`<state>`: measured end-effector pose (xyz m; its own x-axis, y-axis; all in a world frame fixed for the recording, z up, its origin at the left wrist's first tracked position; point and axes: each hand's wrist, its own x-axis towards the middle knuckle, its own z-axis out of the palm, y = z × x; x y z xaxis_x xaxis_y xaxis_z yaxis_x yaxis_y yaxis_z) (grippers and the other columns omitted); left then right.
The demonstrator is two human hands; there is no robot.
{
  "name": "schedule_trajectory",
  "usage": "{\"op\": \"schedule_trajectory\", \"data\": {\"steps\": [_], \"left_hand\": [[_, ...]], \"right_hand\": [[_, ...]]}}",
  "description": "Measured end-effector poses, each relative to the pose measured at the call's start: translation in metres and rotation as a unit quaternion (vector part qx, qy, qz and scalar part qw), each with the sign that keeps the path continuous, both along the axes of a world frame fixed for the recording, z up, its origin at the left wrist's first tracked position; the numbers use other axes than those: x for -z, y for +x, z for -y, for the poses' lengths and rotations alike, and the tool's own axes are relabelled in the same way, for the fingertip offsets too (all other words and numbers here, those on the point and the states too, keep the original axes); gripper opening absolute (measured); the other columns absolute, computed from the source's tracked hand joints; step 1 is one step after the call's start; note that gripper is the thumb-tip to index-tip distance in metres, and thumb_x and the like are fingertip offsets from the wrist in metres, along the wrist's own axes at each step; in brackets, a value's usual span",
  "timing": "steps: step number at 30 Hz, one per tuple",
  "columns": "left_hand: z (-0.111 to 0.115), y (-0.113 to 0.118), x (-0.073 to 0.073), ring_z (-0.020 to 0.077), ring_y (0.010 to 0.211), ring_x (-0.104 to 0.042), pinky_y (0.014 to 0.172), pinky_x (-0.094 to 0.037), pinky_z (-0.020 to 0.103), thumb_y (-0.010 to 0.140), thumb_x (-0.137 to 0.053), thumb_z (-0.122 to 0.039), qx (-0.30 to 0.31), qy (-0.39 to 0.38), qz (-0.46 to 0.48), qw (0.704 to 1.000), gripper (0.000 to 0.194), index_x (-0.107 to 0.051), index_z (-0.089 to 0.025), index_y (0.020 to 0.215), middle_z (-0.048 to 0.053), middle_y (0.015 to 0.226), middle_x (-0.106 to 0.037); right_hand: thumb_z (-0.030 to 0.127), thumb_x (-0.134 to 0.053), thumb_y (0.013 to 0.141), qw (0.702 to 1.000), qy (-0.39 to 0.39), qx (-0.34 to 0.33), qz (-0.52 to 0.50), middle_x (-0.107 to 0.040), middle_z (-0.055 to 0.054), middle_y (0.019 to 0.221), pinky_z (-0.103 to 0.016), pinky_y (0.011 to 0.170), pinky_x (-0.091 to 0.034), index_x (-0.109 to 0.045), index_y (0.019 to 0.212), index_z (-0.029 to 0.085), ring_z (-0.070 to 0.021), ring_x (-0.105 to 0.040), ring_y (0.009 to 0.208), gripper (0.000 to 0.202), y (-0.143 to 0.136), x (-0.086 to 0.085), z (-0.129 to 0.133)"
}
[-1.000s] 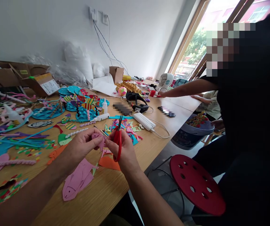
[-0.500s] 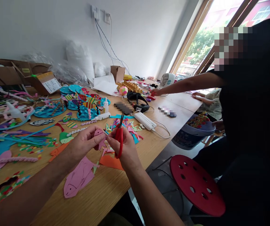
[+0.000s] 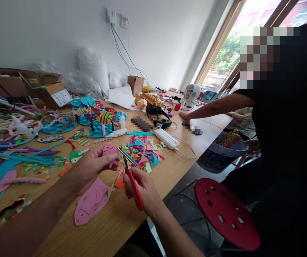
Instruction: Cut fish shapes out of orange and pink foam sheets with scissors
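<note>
My left hand (image 3: 96,162) pinches a small pink fish cutout (image 3: 109,152) above the table. In my right hand (image 3: 142,185) are red-handled scissors (image 3: 133,182), their dark blades pointing up and left beside the fish. How far the blades are parted I cannot tell. Below my hands lies a larger pink sheet (image 3: 92,203) with fish outlines drawn on it. An orange paper piece (image 3: 119,183) shows partly behind my right hand. Past the blades spreads a heap of coloured scraps (image 3: 145,150).
Finished fish and blue paper discs (image 3: 100,130) crowd the table's left side. A white power strip (image 3: 166,138) and a black headset (image 3: 160,116) lie further back. At right stand a red stool (image 3: 227,214), a bucket (image 3: 220,157) and a person in dark clothes (image 3: 290,142).
My right hand has moved down and turned the scissors, so the blades now point at the fish. The other person's outstretched hand has shifted right and rests on the table.
</note>
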<state>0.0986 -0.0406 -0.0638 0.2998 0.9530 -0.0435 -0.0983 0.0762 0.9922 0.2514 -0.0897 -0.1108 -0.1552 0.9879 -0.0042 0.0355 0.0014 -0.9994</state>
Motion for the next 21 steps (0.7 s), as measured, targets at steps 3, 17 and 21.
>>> {"op": "schedule_trajectory", "data": {"steps": [3, 17, 21], "left_hand": [[0.0004, 0.0005, 0.0004, 0.0115, 0.061, -0.055, 0.061, -0.049, 0.025, 0.063, -0.074, -0.028, 0.000, -0.010, 0.007, 1.000, 0.015, -0.065, -0.017, 0.065, -0.002, 0.064, -0.064], [-0.0009, 0.0012, 0.0017, 0.0109, 0.057, -0.055, 0.059, -0.050, 0.024, 0.062, -0.076, -0.026, 0.004, -0.015, 0.024, 1.000, 0.015, -0.064, -0.018, 0.062, -0.003, 0.058, -0.063], [-0.0011, 0.0011, 0.0024, 0.0111, 0.057, -0.055, 0.059, -0.050, 0.024, 0.062, -0.075, -0.025, 0.004, -0.021, 0.023, 0.999, 0.013, -0.064, -0.018, 0.062, -0.003, 0.058, -0.064]], "right_hand": [[0.042, -0.062, 0.081, 1.000, -0.001, -0.009, 0.004, -0.047, 0.005, 0.046, -0.020, 0.042, -0.033, -0.044, 0.057, 0.020, -0.0090, -0.044, 0.043, 0.037, -0.0026, -0.0012, 0.0048], [0.036, -0.062, 0.078, 0.999, -0.013, -0.015, -0.034, -0.040, 0.007, 0.046, -0.020, 0.041, -0.026, -0.043, 0.056, 0.020, -0.0073, -0.035, 0.041, 0.033, -0.0060, 0.0005, 0.0032], [0.039, -0.064, 0.078, 0.999, -0.020, -0.009, -0.036, -0.039, 0.008, 0.046, -0.021, 0.041, -0.025, -0.043, 0.056, 0.020, -0.0072, -0.034, 0.041, 0.036, -0.0069, 0.0000, 0.0025]]}}
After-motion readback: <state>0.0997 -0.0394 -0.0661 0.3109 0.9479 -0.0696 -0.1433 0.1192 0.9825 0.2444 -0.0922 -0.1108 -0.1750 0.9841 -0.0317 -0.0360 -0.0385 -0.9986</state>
